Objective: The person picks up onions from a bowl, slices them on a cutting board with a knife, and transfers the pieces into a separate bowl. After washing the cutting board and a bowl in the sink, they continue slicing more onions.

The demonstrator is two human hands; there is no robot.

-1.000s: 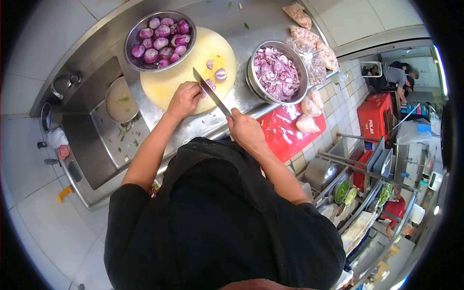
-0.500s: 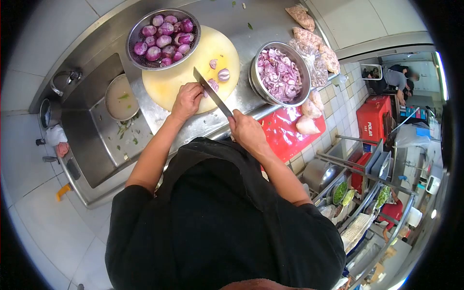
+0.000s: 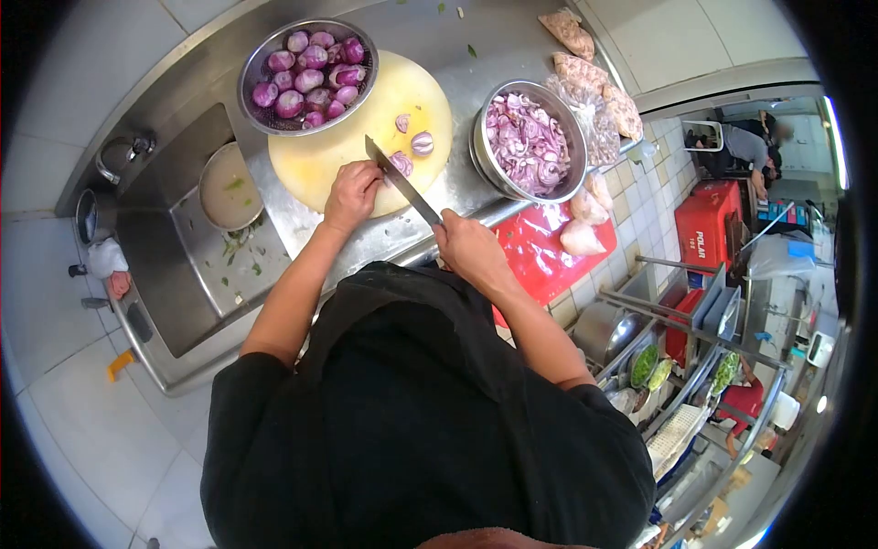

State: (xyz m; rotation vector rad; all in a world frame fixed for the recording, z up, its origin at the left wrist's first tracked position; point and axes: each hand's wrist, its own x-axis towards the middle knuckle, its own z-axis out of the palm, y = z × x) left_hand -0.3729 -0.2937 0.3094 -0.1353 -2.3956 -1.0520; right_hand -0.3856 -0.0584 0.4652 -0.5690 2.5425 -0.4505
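Observation:
My right hand [image 3: 469,245] is wrapped round the handle of a knife [image 3: 403,181], its blade slanting up and left across a round yellowish cutting board [image 3: 302,169]. Against the blade's left side, my left hand [image 3: 353,196] has its fingers curled and pressed down on a piece of red onion, mostly hidden beneath them. Beyond the blade lie cut onion slices [image 3: 401,164], a peeled onion half [image 3: 422,143] and a small piece [image 3: 402,123]. A colander [image 3: 247,96] of whole peeled red onions overlaps the board's far left edge. Right of the board stands a steel bowl [image 3: 479,137] heaped with sliced onion [image 3: 529,142].
At left is a sink [image 3: 165,274] holding a bowl of cloudy water [image 3: 227,188]. Bags of pale pinkish food [image 3: 594,87] line the counter's right end. Below it sits a red lid-like surface [image 3: 540,252]; farther right are shelves [image 3: 672,320] and other people [image 3: 754,151].
The knife and both hands have shifted very slightly. The left fingertips have moved a little closer to the blade. Bowl, colander and loose onion pieces stay where they were.

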